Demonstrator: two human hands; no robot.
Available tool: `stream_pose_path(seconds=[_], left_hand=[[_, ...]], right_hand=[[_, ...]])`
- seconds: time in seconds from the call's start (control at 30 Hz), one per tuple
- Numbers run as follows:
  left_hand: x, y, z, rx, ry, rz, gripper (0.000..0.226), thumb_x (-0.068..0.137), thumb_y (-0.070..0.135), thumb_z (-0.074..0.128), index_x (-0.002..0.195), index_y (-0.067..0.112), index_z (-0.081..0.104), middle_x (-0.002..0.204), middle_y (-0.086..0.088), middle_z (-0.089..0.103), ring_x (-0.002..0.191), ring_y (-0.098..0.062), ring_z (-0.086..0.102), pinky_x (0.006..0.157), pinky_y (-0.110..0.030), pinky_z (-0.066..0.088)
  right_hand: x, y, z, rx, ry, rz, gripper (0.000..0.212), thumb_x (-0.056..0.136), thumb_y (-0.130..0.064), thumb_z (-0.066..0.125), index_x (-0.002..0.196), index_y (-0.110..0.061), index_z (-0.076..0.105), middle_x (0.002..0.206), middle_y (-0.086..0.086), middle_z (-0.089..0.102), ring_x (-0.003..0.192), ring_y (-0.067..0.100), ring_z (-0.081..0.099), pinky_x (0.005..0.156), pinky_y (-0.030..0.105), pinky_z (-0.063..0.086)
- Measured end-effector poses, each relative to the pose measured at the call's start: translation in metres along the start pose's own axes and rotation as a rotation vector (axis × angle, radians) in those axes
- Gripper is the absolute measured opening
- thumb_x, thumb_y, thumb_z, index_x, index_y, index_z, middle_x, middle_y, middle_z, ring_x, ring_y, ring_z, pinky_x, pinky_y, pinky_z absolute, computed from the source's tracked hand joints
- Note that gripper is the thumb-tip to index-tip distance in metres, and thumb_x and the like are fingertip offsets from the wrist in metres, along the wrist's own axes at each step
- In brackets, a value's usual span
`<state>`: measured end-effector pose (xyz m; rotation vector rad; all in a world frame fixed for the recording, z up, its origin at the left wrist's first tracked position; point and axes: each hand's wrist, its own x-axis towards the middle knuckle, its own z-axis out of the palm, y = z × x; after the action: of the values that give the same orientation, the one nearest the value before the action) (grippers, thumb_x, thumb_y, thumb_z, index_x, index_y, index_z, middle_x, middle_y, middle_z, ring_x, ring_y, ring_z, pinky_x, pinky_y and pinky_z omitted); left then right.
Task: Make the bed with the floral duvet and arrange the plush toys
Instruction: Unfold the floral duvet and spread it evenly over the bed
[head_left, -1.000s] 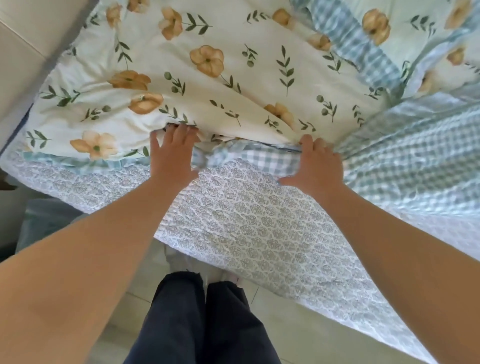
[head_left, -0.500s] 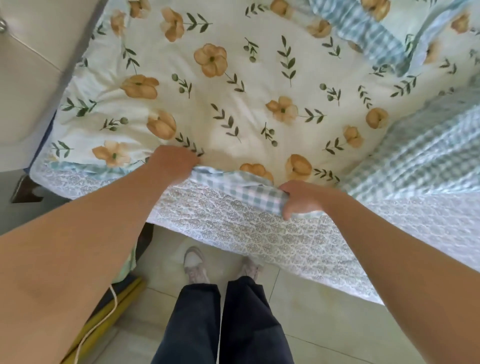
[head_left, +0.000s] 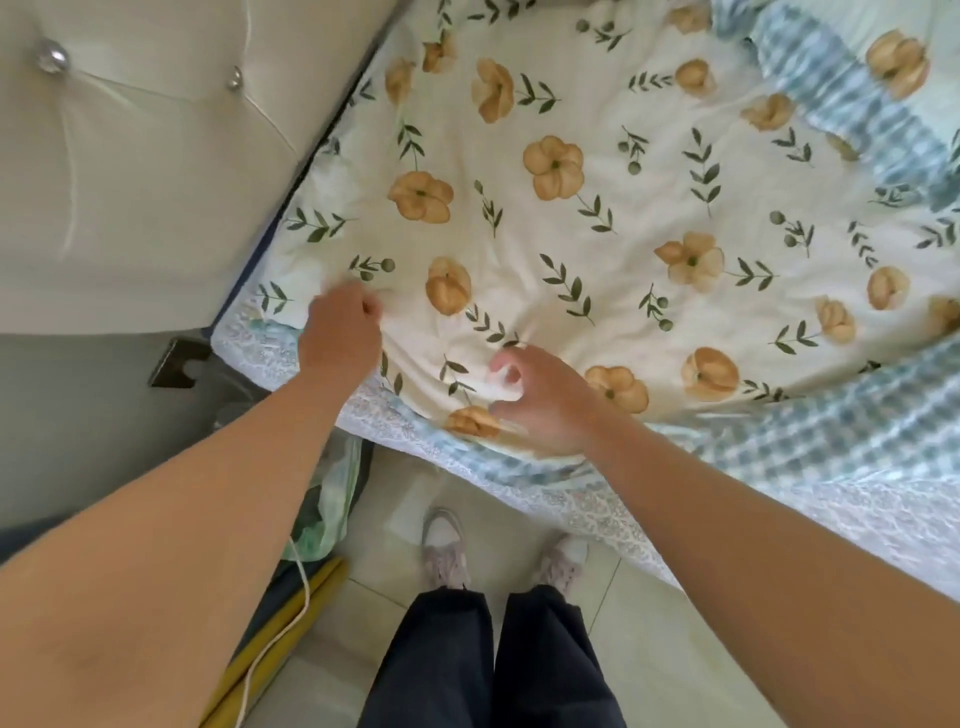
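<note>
The floral duvet (head_left: 597, 218), cream with orange flowers and green sprigs, lies spread over the bed's head-end corner. Its blue gingham underside (head_left: 831, 431) shows along the near edge and at a folded strip at the top right. My left hand (head_left: 340, 332) is closed in a fist on the duvet near the corner by the headboard. My right hand (head_left: 540, 402) rests at the near edge with curled fingers pinching white duvet fabric. No plush toys are in view.
A cream tufted headboard (head_left: 135, 171) stands at the left. The patterned white bedspread (head_left: 779, 525) hangs over the mattress side. On the tiled floor by my feet lie a plastic bag (head_left: 332, 499), a white cable (head_left: 291, 623) and a yellow object (head_left: 275, 639).
Both hands grasped the duvet's gingham edge and pulled it towards the near edge and the headboard corner. The floral side now covers the corner, and my hands sit on top of it.
</note>
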<state>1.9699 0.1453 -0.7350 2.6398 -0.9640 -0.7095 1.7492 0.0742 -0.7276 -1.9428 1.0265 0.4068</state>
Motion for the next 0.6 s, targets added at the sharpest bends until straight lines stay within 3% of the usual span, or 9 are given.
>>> stream_pose_path(seconds=[0.03,0.07,0.17,0.23,0.3,0.37,0.47,0.53,0.6], left_hand=[[0.004,-0.010,-0.003,-0.100,0.157,-0.133,0.017,0.093,0.015,0.045,0.105,0.010,0.055,0.116,-0.014,0.054,0.105,-0.034,0.052,0.079,-0.045,0.047],[0.008,-0.016,-0.005,-0.202,0.201,-0.322,0.027,0.093,0.019,0.047,0.118,0.008,0.048,0.128,-0.016,0.045,0.114,-0.036,0.046,0.086,-0.047,0.046],[0.029,-0.036,-0.002,-0.676,0.117,-0.806,0.086,0.075,0.046,0.066,0.141,0.010,0.023,0.141,-0.017,0.036,0.119,-0.038,0.050,0.097,-0.050,0.046],[0.037,-0.043,-0.003,-0.936,0.144,-0.817,0.091,0.066,0.042,0.077,0.136,0.017,0.025,0.131,-0.011,0.047,0.102,-0.030,0.060,0.089,-0.045,0.053],[0.036,-0.048,-0.008,-0.896,0.218,-0.625,0.067,0.078,0.017,0.071,0.133,0.017,0.033,0.123,-0.004,0.050,0.096,-0.022,0.057,0.087,-0.034,0.053],[0.038,-0.055,-0.012,-0.800,0.369,-0.574,0.054,0.082,0.000,0.055,0.130,0.020,0.038,0.123,-0.004,0.048,0.101,-0.020,0.055,0.088,-0.028,0.051],[0.044,-0.064,-0.016,-0.954,0.450,-0.807,0.057,0.086,-0.002,0.049,0.136,0.020,0.033,0.133,-0.008,0.042,0.112,-0.023,0.052,0.091,-0.025,0.046],[0.044,-0.054,-0.018,-0.866,0.433,-0.979,0.059,0.086,-0.005,0.050,0.137,0.016,0.030,0.142,-0.015,0.033,0.118,-0.027,0.048,0.093,-0.027,0.043],[0.037,-0.036,-0.017,-0.623,0.491,-0.860,0.054,0.078,-0.014,0.049,0.124,0.010,0.035,0.137,-0.018,0.033,0.116,-0.033,0.044,0.094,-0.033,0.042]], right_hand=[[0.007,-0.009,0.008,-0.073,0.062,-0.042,0.055,0.078,-0.035,0.072,0.126,-0.024,0.049,0.122,0.000,0.049,0.111,0.019,0.049,0.084,0.034,0.046],[0.015,-0.017,0.017,-0.171,0.090,-0.060,0.063,0.074,-0.041,0.074,0.128,-0.023,0.045,0.125,0.001,0.045,0.114,0.022,0.045,0.085,0.037,0.046],[0.037,-0.036,0.036,-0.387,0.123,-0.013,0.082,0.065,-0.050,0.077,0.130,-0.024,0.036,0.128,0.005,0.040,0.115,0.027,0.041,0.084,0.041,0.048],[0.046,-0.038,0.041,-0.465,0.173,0.029,0.073,0.073,-0.036,0.075,0.133,-0.024,0.035,0.125,0.006,0.044,0.111,0.027,0.046,0.075,0.034,0.047],[0.055,-0.038,0.040,-0.470,0.246,0.036,0.054,0.086,-0.019,0.063,0.134,-0.022,0.039,0.116,0.007,0.053,0.102,0.026,0.054,0.070,0.031,0.043],[0.064,-0.045,0.032,-0.355,0.234,0.033,0.033,0.090,-0.017,0.053,0.123,-0.021,0.052,0.101,0.004,0.062,0.089,0.024,0.061,0.069,0.031,0.048],[0.071,-0.060,0.010,-0.092,-0.034,0.062,0.014,0.083,-0.023,0.057,0.096,-0.025,0.062,0.090,-0.003,0.065,0.084,0.020,0.064,0.069,0.028,0.051],[0.069,-0.066,-0.006,0.048,-0.313,0.101,0.012,0.084,-0.022,0.062,0.093,-0.026,0.067,0.101,-0.007,0.063,0.093,0.015,0.061,0.069,0.021,0.045],[0.073,-0.065,-0.021,0.130,-0.464,0.142,0.019,0.086,-0.019,0.063,0.104,-0.021,0.071,0.110,-0.010,0.061,0.096,0.008,0.059,0.072,0.017,0.045]])
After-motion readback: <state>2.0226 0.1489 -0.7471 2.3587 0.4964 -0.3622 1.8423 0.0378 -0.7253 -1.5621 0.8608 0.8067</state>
